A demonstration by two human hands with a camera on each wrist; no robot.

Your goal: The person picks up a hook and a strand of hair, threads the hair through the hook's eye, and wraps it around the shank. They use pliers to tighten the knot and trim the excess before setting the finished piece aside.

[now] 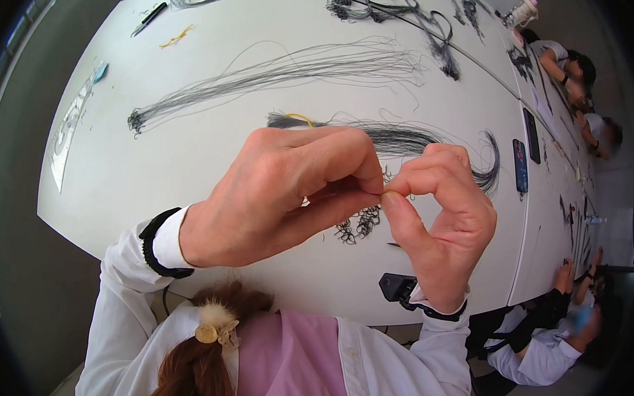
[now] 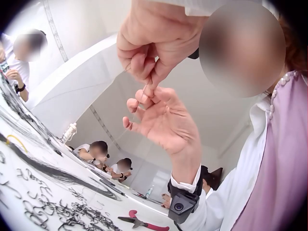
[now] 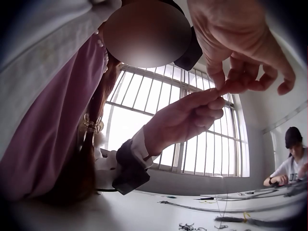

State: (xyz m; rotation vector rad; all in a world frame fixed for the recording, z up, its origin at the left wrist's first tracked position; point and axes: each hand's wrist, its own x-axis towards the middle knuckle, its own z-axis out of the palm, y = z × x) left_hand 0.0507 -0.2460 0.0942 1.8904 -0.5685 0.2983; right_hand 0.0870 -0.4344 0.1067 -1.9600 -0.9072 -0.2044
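In the head view my left hand [image 1: 281, 188] and right hand [image 1: 450, 213] meet fingertip to fingertip above the white table [image 1: 180, 182]. Both pinch a fine thread [image 2: 145, 91], seen in the left wrist view as a thin line running between the fingers. What sits at the thread's end is hidden by the fingertips. Below the hands lies a pile of small dark fish hooks [image 1: 359, 226], partly covered by them. Just beyond, a bundle of dark line [image 1: 400, 139] with a yellow tie [image 1: 299, 117] stretches across the table.
Red-handled pliers [image 2: 144, 223] lie beside the hooks. Farther off are a long bundle of lines [image 1: 267, 71], a black pen [image 1: 149, 19], a yellow tie strip [image 1: 176, 37] and a phone [image 1: 520, 167]. Other people sit along the right side, near a thread spool [image 1: 522, 12].
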